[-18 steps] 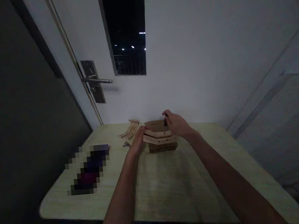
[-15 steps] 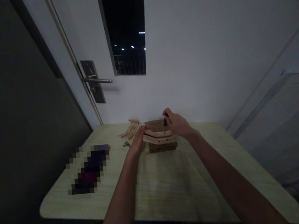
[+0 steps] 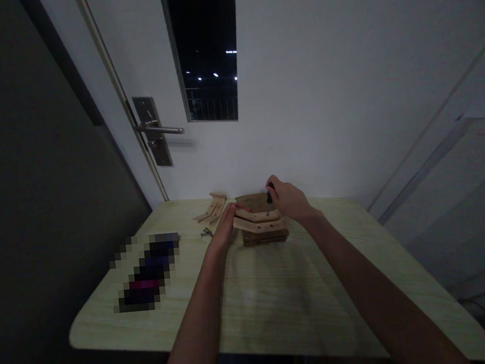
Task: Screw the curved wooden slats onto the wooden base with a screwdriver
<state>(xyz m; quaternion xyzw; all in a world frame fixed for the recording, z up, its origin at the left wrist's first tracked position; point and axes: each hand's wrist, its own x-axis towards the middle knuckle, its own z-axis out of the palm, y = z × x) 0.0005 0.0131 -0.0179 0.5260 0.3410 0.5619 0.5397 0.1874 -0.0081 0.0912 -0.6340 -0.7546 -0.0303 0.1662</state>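
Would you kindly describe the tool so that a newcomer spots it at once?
Find the pale table before the white door, then the brown stack near its far edge. Over the bent wooden strips there, the right hand grips the tool; dark-handled, it stands out from the pale strips.

My feed is dim and faintly grainy. Small white lights (image 3: 215, 74) glare in the black window (image 3: 203, 27). The pale door (image 3: 324, 95) carries a soft shadow under its handle (image 3: 161, 130); muted shadows cross the counter (image 3: 280, 320). I find the dark tool (image 3: 271, 193) in the right fingers (image 3: 273, 180) short on detail, a mosaic patch (image 3: 149, 275) at left, and stretched edges.
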